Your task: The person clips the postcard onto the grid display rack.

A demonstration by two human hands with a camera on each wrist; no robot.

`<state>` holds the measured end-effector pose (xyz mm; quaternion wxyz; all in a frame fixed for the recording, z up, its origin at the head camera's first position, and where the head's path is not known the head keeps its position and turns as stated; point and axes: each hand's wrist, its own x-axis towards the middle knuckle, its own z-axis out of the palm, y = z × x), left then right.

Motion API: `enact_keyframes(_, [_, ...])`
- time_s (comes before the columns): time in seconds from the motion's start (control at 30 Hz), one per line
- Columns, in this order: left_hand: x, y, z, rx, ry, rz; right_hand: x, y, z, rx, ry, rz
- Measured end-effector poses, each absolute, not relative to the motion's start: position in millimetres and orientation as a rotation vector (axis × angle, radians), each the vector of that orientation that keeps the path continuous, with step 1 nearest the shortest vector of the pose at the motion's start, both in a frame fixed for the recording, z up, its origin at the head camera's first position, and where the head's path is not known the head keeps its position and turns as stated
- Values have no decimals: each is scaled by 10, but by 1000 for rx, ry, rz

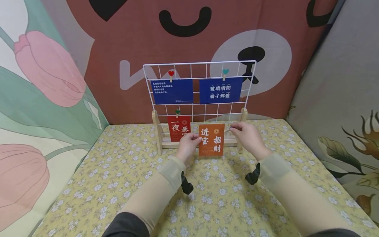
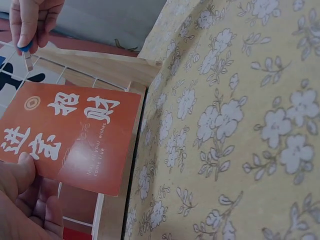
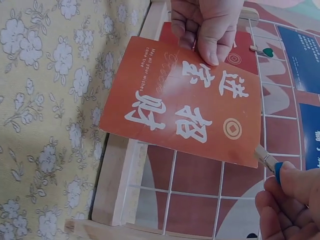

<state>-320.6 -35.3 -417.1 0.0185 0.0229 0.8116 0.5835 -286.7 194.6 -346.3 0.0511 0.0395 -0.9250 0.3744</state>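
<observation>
An orange card [image 1: 211, 140] with white characters is pinched at its left edge by my left hand [image 1: 188, 145], thumb on its printed face. It stands in front of the lower part of a white wire grid rack [image 1: 206, 70]. My right hand [image 1: 248, 137] pinches a small wooden clothespin [image 3: 267, 159] with a blue end, its tip right at the card's upper right corner in the right wrist view. Beside the left hand a red card [image 1: 179, 126] hangs from the grid under a green heart clip [image 1: 177, 112], partly covered by that hand.
Two blue cards hang higher on the grid: the left card [image 1: 173, 92] under a red heart clip [image 1: 171, 74], the right card [image 1: 219, 91] under a teal heart clip [image 1: 225, 72]. A wooden base [image 1: 170, 144] supports the grid on a flowered tablecloth [image 1: 124, 177], before a printed backdrop [image 1: 124, 42].
</observation>
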Motion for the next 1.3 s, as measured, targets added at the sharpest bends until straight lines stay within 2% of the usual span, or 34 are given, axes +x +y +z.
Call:
enact_keyframes(0.57, [-3293,-290,-4102,0,2501,1924,-3005,1834,-3301,195,-2773,974])
enact_keyframes(1.03, [-3404,-226,-4047,20,2566,1886,-3100,1797,-3198,368,-2644,727])
enact_keyframes(1.3, [-3475,-199,-4028,1,2591,1918,-3173,1740,-3175,363,-2626,639])
